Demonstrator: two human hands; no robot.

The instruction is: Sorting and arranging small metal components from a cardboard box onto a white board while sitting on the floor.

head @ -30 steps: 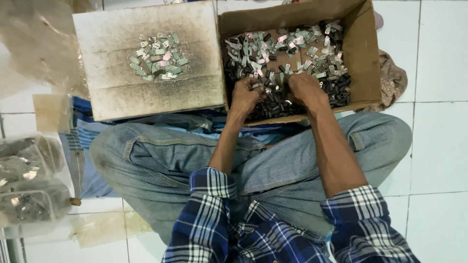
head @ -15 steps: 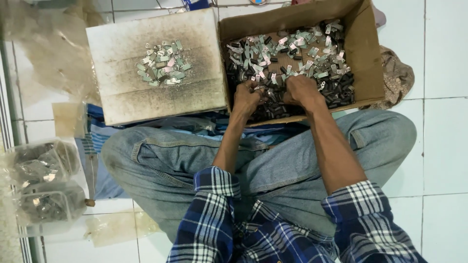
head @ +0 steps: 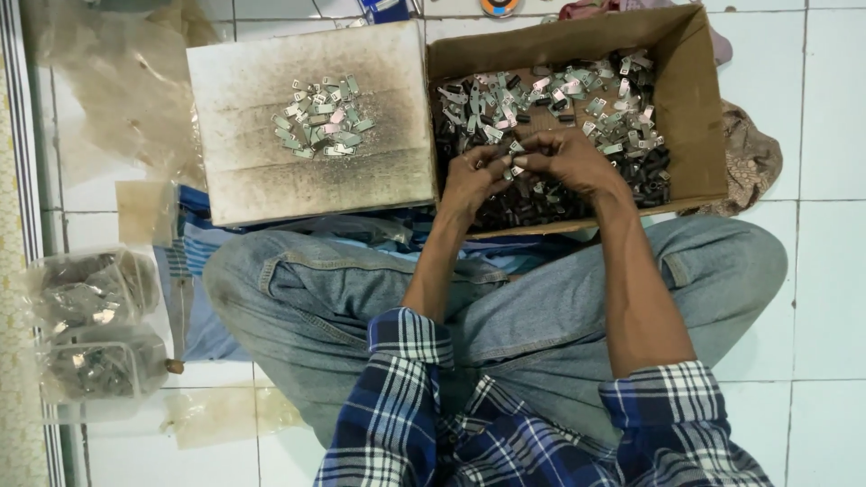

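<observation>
At the far left, clear plastic bags of small dark and silvery parts point(head: 90, 329) lie on the white tiled floor point(head: 830, 271), well apart from the hands. Next comes a stained, whitish flat board point(head: 307, 171) bearing a small heap of silvery metal pieces point(head: 320, 117); that heap looks the same as it did a second ago.

Right of the board stands an open brown cardboard box point(head: 695, 99) filled with mixed silvery metal tabs and small black parts point(head: 559, 99). A second ago both hands were pressed down into this pile near the box's front wall. Now they have lifted off it and drawn together above the parts. The left hand point(head: 474, 180) is curled, its fingertips pinching a small silvery metal piece point(head: 514, 160). The right hand point(head: 573, 162) is curled too, its fingertips meeting the left's at the same piece; whether it grips that piece or a second one is too small to tell.

By my reading, digging in the pile has given way to working one picked piece between the fingertips. Below, the person sits cross-legged in blue jeans point(head: 361, 298) and a blue checked shirt point(head: 505, 433).
</observation>
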